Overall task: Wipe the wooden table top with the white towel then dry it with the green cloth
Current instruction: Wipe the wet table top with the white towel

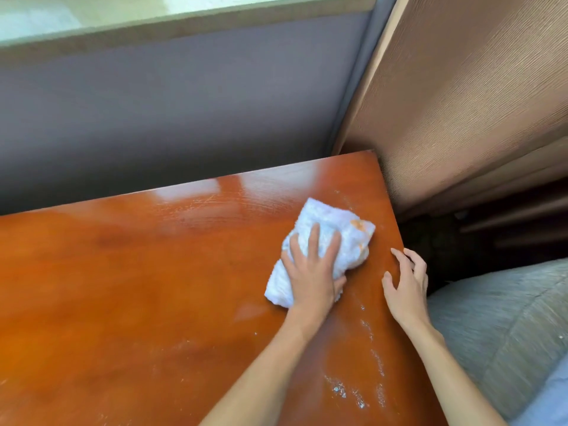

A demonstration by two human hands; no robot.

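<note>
The glossy reddish-brown wooden table top (138,287) fills the lower left of the head view. A crumpled white towel (335,229) with a small orange mark lies near the table's far right corner. My left hand (310,272) presses down on the towel, fingers spread over it and thumb tucked against its near side. My right hand (405,284) rests on the table's right edge, fingers apart and curled over the side, holding nothing. Wet streaks and droplets (362,382) run along the right side of the table. No green cloth is in view.
A grey-purple wall (169,112) with a window ledge stands behind the table. A brown ribbed panel (461,103) rises at the right, close to the table's corner. A grey cushion (498,327) lies beside the right edge, with a dark gap above it.
</note>
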